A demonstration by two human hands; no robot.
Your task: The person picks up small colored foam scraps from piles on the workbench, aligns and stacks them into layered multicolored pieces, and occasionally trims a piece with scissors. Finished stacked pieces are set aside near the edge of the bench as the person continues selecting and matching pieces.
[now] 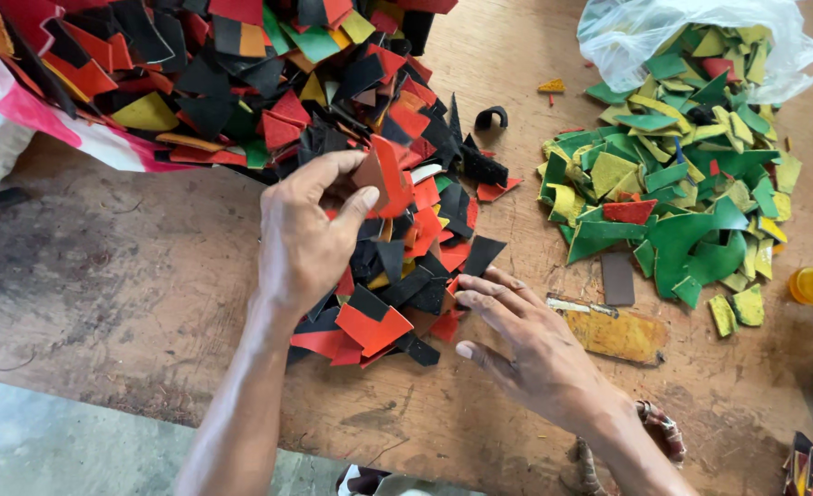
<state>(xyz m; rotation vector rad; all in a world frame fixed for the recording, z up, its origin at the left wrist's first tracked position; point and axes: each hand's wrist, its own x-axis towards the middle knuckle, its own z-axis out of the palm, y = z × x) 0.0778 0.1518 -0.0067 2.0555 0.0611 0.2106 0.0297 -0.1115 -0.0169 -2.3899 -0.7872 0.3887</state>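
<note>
Left hand [307, 241], frame centre: you pinch a red scrap [386, 176], lifted for a look | right hand [527, 347] open, fingers spread on the red-black pile [397, 276] | green-yellow pile [682, 174] apart, upper right, on the surface [131, 276].

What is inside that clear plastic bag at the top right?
The clear plastic bag lies open, spilling green, yellow and a few red scraps onto the wooden table. The pieces deeper inside are hidden by crumpled plastic and the scraps on top.

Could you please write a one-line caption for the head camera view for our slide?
Left hand lifts a red scrap from the red-and-black pile; right hand rests flat beside it on the wooden table.
</note>
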